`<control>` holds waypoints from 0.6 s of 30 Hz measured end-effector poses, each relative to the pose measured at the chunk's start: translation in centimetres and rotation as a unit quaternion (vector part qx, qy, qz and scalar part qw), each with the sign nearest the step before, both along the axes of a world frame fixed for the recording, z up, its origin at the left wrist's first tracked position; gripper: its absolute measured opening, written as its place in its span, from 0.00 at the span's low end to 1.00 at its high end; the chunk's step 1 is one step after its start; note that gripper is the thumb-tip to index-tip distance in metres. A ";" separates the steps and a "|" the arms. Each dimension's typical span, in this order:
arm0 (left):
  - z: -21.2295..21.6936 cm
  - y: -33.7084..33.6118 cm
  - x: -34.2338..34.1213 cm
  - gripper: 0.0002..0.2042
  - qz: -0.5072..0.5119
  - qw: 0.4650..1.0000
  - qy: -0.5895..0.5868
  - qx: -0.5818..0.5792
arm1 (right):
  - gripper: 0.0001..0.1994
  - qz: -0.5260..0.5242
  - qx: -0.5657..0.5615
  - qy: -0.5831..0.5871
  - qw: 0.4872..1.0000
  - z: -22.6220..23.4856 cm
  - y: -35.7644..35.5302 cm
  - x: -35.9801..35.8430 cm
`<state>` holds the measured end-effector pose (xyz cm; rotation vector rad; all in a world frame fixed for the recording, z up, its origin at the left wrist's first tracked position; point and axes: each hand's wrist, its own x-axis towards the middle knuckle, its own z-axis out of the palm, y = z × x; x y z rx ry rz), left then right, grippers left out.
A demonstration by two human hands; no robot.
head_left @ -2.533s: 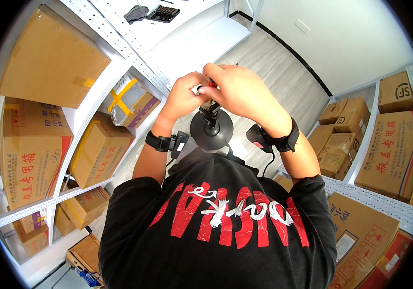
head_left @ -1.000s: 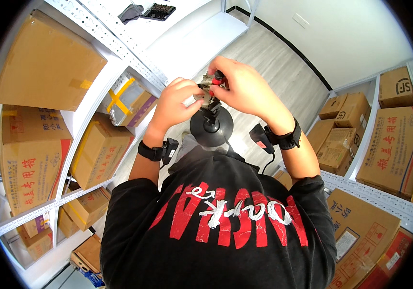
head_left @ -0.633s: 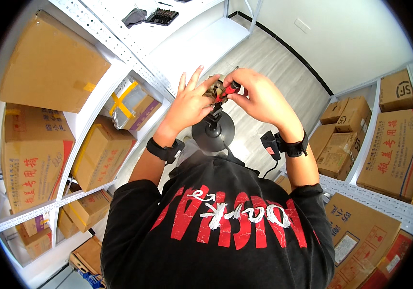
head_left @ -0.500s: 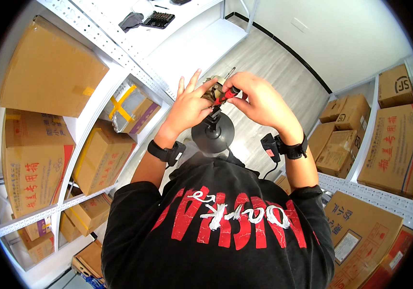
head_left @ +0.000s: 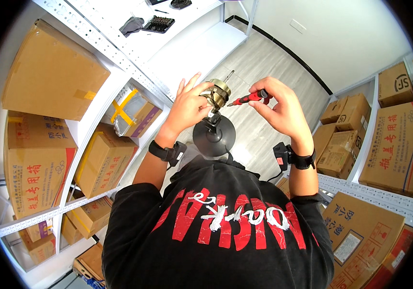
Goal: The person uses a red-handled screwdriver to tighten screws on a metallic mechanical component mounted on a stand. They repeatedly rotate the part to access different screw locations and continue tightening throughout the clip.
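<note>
The grip of the right hand is pinched on a red-handled screwdriver, thumb and fingers pressed together round the handle, with the thin metal tip aimed left at a small brass-coloured round part. The grip of the left hand is curled on that brass part from its left side, the thumb against it and the other fingers spread and fanned upward behind it. The part sits in front of the chest, between the two hands, atop a short dark stem that rises from a round black base; the screwdriver tip is just beside the part's right edge, and whether it touches cannot be told. Nearest the camera is a black shirt with red and white lettering. Each wrist carries a black strap with a small black unit on it, left and right. To the left stands a white metal shelf rack loaded with brown cardboard boxes, one of them taped in yellow. More cartons fill the shelves on the right. Farther off lies a pale wood-look floor, and beyond the hands a white worktop bears a few small dark items.
</note>
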<state>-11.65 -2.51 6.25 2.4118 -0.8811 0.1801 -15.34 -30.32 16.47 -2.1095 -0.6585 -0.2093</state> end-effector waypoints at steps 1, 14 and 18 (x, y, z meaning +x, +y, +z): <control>0.2 -0.1 0.0 0.09 -0.009 1.000 -0.002 0.010 | 0.10 0.002 0.000 0.003 1.000 -0.1 0.0 -0.2; -0.4 0.2 0.4 0.08 -0.009 1.000 -0.014 0.010 | 0.10 -0.039 0.029 0.032 0.998 -1.6 -1.1 -1.8; -0.4 0.0 0.4 0.07 -0.006 1.000 -0.017 0.006 | 0.11 -0.052 0.050 0.051 0.996 -2.6 -1.4 -2.2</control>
